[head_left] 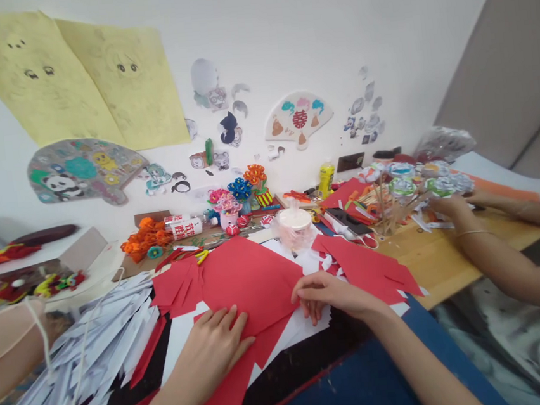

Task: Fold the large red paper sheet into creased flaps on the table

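Note:
A large sheet of red paper [251, 280] lies before me on top of other red and white sheets. My left hand [220, 338] rests flat on its lower left part, fingers stretched out. At the sheet's right corner, my right hand [324, 291] pinches the paper's edge between thumb and forefinger, its other fingers curled below. Smaller red pieces [180, 287] fan out to the left of the sheet. More red paper [366, 266] lies beyond my right hand, partly over white paper.
White paper strips [97, 346] are heaped on the left. Behind the sheet stand a lidded white tub [295, 222], yarn-like flowers [242, 192] and a yellow bottle [326, 180]. On the right, a co-worker's hands [452, 210] handle paper flowers [402, 184] at a wooden table [429, 270].

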Motion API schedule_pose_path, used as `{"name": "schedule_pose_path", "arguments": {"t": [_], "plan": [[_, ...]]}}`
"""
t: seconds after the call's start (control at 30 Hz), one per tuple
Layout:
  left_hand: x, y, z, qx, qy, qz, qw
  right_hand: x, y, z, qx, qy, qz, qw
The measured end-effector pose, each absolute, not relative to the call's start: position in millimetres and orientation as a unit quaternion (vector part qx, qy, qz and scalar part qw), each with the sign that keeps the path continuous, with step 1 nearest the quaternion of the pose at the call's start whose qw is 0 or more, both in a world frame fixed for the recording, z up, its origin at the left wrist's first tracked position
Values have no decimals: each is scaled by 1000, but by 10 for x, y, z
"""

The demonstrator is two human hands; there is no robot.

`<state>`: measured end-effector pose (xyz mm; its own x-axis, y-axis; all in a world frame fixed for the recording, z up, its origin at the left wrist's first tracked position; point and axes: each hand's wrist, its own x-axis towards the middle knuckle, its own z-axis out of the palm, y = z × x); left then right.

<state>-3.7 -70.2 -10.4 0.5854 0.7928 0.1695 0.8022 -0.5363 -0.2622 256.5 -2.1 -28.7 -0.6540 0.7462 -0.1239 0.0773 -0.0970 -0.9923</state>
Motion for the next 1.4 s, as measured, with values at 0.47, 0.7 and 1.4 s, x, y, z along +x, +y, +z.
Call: {"name": "schedule_pose_path", "arguments": {"t": [0.47,0.7,1.4], "plan": [[72,-403,525,-727,-646,-124,197,2242,-118,-261,-425,-644,505,386],[5,-196,771,-732,-622,-266,79,1884,45,-64,-207,-477,713,470],[58,-114,60,-706,-620,-203,276,1481,495,-189,-220,-403,740,491]]}}
